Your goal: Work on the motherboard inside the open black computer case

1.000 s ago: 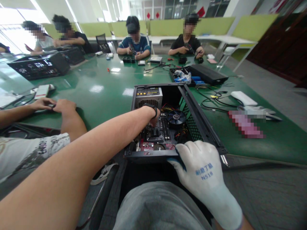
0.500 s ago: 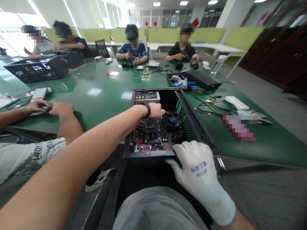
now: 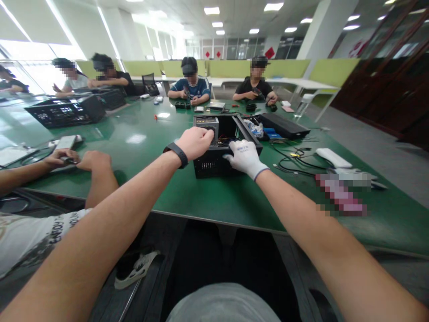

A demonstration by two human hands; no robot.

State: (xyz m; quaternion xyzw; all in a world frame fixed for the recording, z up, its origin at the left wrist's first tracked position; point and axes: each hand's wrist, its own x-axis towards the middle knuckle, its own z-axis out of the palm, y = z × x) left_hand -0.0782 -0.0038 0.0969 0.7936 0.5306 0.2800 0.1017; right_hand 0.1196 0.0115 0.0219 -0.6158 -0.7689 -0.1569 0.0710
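Observation:
A black computer case [image 3: 214, 167] stands on the green table with its open side up. My left hand [image 3: 196, 142], bare with a black wristband, is closed at the case's left near corner, next to the power supply [image 3: 211, 123]; its fingertips are partly hidden. In a white work glove, my right hand [image 3: 244, 157] grips the near rim, with the thumb outside and the fingers over the edge. Only some wires and dark space show inside the case; the near wall hides the motherboard.
Right of the case lie black cables [image 3: 291, 154], a white object [image 3: 334, 158] and gloves [image 3: 355, 176]. Behind it is a black open case [image 3: 283, 125] with blue items. A co-worker's hands [image 3: 95, 161] rest at the left; other people sit across the table.
Both hands and the computer case have moved forward, away from me onto the table. My left hand has come from inside the case to its near left corner. The view has tilted up.

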